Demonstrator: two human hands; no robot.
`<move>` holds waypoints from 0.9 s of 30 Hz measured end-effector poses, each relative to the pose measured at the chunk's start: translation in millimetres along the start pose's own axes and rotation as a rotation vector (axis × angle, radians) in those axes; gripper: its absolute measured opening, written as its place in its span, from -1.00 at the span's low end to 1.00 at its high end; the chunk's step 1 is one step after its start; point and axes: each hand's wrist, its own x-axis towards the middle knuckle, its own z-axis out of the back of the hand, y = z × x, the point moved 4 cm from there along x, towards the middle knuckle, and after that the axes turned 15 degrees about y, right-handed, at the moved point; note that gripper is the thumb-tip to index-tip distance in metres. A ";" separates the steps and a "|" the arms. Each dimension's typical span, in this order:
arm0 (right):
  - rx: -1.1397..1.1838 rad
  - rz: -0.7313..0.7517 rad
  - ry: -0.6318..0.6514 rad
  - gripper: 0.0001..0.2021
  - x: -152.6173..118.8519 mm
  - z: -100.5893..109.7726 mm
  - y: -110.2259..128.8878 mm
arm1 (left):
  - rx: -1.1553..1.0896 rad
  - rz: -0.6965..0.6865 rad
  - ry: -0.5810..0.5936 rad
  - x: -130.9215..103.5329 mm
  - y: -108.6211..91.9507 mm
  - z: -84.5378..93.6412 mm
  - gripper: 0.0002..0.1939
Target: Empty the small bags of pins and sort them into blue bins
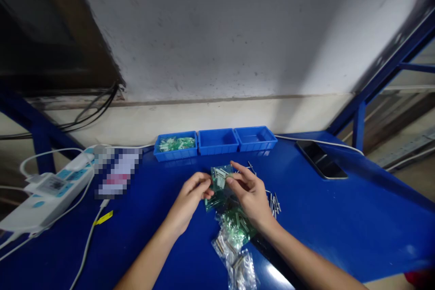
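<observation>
- Holding a small, clear, greenish plastic packet of pale slender pieces (220, 176), on the near side of the middle blue rectangular plastic bin (219, 148).
- Pinching its left edge with the left hand (194, 194), its right edge with the right hand (250, 194).
- Lying directly between both, touching each.
- Pointing, by its pieces' long axis, roughly toward that bin, slightly aslant.

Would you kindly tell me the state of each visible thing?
Small bag: held up, pale pieces inside
Left hand: fingers at its left edge
Right hand: pinching its right edge
Left bin: holding green bags
Middle bin, right bin: upright, open-topped
Piled bags: filled, lying down
Metal pins: lying loose
Black phone: flat, screen dark
Power strip: cables connected
</observation>
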 end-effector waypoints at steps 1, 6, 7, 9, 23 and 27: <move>-0.052 0.039 0.004 -0.72 -0.5 0.8 3.0 | -0.032 0.083 0.073 0.4 3.0 -1.6 -0.67; -0.410 0.381 0.153 -0.78 -7.5 -4.4 24.2 | -0.179 0.268 0.231 -1.9 8.4 -4.7 -0.52; -0.468 0.427 0.174 -0.74 -9.3 -5.8 26.2 | -0.177 0.221 0.201 -1.2 6.6 -3.2 -0.58; -0.561 0.445 0.187 -0.70 -11.1 -7.5 26.7 | -0.130 0.094 0.141 0.6 1.8 -0.5 -0.67; 0.264 -0.253 0.184 -0.56 4.2 -6.2 -2.9 | 0.194 -0.238 0.052 1.2 -8.6 -1.6 -0.90; 0.145 -0.140 0.112 -0.47 4.5 -1.8 1.7 | 0.302 -0.244 0.037 1.2 -6.8 -0.3 -0.93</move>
